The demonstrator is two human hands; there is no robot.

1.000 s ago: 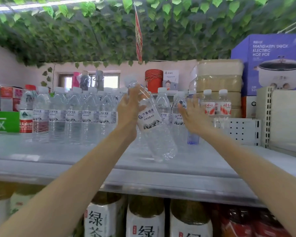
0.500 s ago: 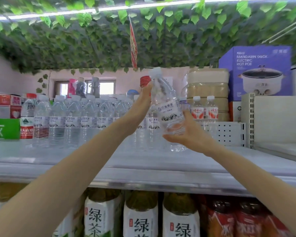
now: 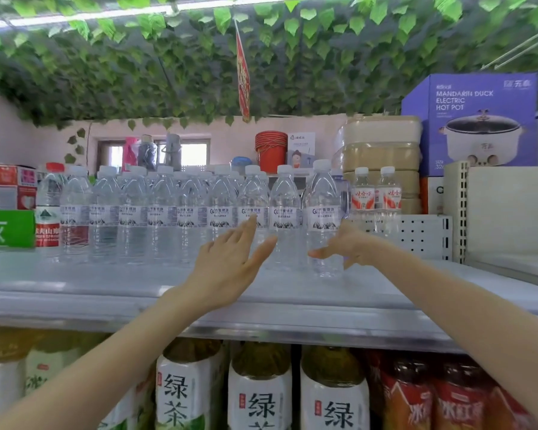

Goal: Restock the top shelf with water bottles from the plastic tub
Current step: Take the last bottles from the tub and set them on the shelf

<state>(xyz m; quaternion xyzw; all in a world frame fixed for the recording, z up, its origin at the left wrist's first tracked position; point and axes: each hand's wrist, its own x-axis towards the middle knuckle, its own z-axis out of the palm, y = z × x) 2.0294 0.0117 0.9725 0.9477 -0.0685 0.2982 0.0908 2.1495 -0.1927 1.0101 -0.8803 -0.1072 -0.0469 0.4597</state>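
Several clear water bottles with white caps stand in rows on the grey top shelf [image 3: 75, 293]. The rightmost bottle [image 3: 322, 212] of the front row stands upright on the shelf. My left hand [image 3: 230, 262] hovers in front of the row with fingers straight, holding nothing. My right hand [image 3: 348, 243] is beside the lower part of that rightmost bottle, thumb stretched toward it and fingers loose, not wrapped round it. The plastic tub is out of view.
Two small red-labelled bottles [image 3: 375, 193] stand right of the row beside a white perforated divider [image 3: 416, 234]. A blue hot pot box [image 3: 472, 119] and beige packs [image 3: 382, 156] sit behind. A green box [image 3: 7, 228] is at the left. Green and red tea bottles [image 3: 261, 392] fill the shelf below.
The bottle both hands held in the air now stands at the right end of the front row. Both hands have let go and drawn slightly back.
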